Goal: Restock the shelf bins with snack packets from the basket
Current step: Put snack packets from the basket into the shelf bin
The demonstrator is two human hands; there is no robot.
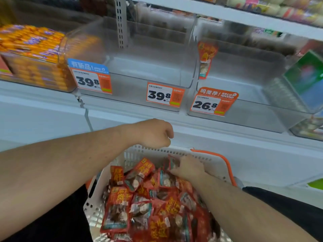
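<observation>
The right hand's fingers (176, 169) are closing on a red packet (172, 162) at the far wall of the basket (201, 155); the left hand (153, 133) grips the basket's far rim, fingers curled; picking is underway; next, lift the packet to the clear bin (150, 74) above the basket.

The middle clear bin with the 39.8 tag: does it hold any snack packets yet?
No, the middle bin shows only bare clear walls and floor.
</observation>
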